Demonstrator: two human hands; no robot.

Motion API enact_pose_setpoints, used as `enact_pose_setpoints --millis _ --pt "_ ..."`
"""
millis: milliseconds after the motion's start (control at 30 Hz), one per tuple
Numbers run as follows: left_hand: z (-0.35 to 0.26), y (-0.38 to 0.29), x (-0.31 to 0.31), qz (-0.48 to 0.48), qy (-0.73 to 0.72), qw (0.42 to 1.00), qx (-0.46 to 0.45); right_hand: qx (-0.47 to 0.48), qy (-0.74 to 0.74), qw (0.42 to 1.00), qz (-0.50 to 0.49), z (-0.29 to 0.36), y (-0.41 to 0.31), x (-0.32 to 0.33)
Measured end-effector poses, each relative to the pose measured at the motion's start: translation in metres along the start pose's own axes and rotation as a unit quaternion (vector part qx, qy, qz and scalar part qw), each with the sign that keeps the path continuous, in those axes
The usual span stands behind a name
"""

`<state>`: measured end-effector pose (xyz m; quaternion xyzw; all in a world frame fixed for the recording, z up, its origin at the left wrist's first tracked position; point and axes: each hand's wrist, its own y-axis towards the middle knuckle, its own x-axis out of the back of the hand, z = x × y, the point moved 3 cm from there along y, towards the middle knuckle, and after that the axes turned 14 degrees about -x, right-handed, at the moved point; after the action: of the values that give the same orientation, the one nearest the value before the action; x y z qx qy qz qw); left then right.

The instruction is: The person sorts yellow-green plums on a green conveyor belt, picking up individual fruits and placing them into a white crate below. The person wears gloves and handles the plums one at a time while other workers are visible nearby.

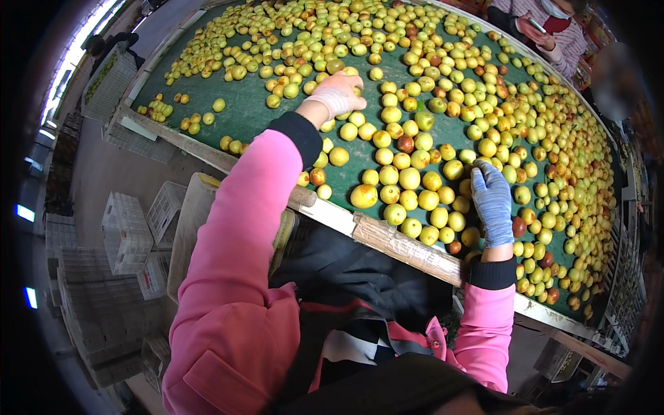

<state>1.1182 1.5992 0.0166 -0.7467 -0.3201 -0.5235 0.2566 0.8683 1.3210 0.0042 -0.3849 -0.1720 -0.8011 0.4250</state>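
Observation:
Yellow-green jujubes, some blotched with brown or red, lie loose across a green sorting table. My left hand, in a pale thin glove, reaches over the table. Its fingers curl around jujubes at its fingertips; whether it grips one is unclear. Nearer the front edge is my right hand in a blue-grey knit glove. Its fingertips point down among jujubes, and the palm hides what may be under it. A small green leaf rests between the two hands.
The table's front rail is wrapped with tape and cardboard. White plastic crates stand on the floor at left. Across the table a person holds a phone. Another person is by a filled crate at far left.

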Motion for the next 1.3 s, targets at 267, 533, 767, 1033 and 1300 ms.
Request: enact_pose_setpoints --millis 267,533,767,1033,1300 --pt "0.100 -0.280 0.086 -0.017 0.284 0.936 0.206 0.053 0.006 0.998 -0.029 0.023 -0.009 -0.009" --pt "-0.016 -0.209 0.015 0.048 0.232 0.971 0.024 0.395 0.052 0.898 0.189 0.085 -0.077 -0.054" --pt "-0.091 -0.127 -0.003 0.113 0.030 0.981 -0.156 0.480 -0.208 0.826 0.211 0.060 -0.037 -0.034" --pt "-0.160 -0.079 -0.020 0.037 -0.133 0.966 -0.219 0.086 -0.400 0.912 -0.018 0.002 0.064 0.061" --pt "-0.150 -0.066 -0.054 -0.068 -0.421 0.870 -0.246 0.069 -0.209 0.968 0.122 0.090 0.155 -0.047"
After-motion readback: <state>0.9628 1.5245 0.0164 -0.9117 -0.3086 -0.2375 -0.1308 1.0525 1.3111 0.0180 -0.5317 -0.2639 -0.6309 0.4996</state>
